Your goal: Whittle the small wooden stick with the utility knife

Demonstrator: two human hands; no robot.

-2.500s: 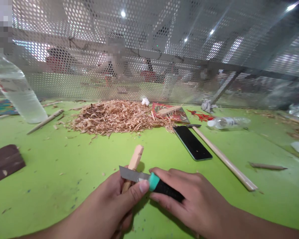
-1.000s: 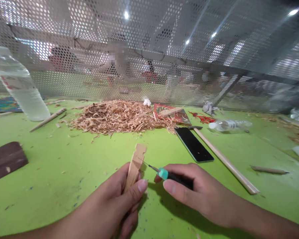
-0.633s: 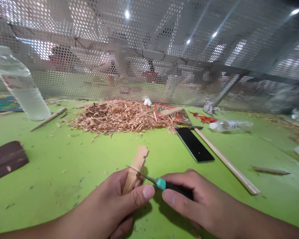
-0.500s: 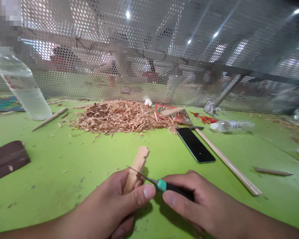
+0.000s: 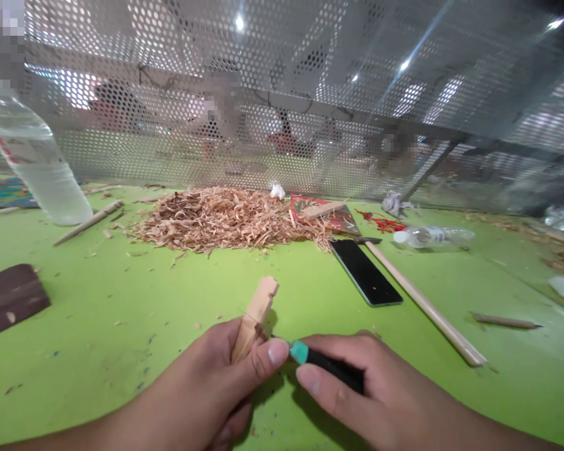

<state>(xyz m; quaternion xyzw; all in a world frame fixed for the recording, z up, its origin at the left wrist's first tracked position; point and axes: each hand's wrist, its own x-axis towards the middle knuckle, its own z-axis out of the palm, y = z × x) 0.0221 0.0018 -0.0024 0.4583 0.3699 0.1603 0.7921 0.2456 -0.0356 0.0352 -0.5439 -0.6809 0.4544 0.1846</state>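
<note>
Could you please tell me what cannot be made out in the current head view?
In the head view:
Pale notched wooden stick: lower end hidden by the left hand.
Knife with a black-and-teal handle: blade faces, seen nearly edge-on; handle's rear, enclosed by the right hand.
Flat dark-brown piece: cut off by the left edge.
Tall clear plastic bottle: top covered by pixelation.
Grey perforated metal screen: details beyond it blurred.

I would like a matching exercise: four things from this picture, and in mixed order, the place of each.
1. notched pale wooden piece
2. black-handled knife with teal collar
3. black rectangular phone
4. heap of beige wood shavings

A. beside the long pale wooden-handled tool
B. in the left hand
C. before the perforated grey screen
D. in the right hand

Pairs: 1-B, 2-D, 3-A, 4-C
</note>
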